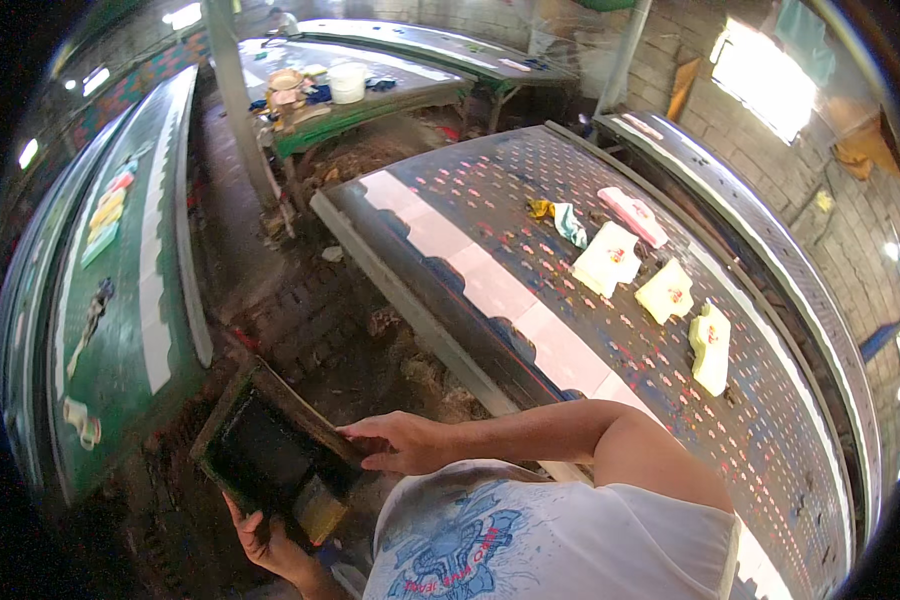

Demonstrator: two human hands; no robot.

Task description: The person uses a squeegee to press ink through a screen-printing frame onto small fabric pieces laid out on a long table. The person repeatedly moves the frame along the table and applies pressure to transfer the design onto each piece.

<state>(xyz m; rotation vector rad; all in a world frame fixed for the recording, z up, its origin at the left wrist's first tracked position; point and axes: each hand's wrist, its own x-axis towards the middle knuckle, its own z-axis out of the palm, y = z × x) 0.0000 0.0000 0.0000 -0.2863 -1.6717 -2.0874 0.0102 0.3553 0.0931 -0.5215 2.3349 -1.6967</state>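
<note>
A dark, wood-rimmed screen-printing frame [300, 406] is tilted in front of me at the lower left, its inside almost black. My right hand [405, 442] grips its right edge, with the fingers closed over the rim. At the near left side, my left hand [270, 548] is wrapped round the lower edge from below. A yellowish flat block, perhaps a squeegee [322, 510], rests inside the near end of the frame. The fingertips under the rim are hidden.
A long printing table [530, 200] on the right carries yellow cloth pieces [607, 260] and a pink one [633, 217]. A green table [130, 330] stands on the left with coloured pieces. Behind are a metal post [238, 100], a white bucket [347, 83] and a distant person [284, 24].
</note>
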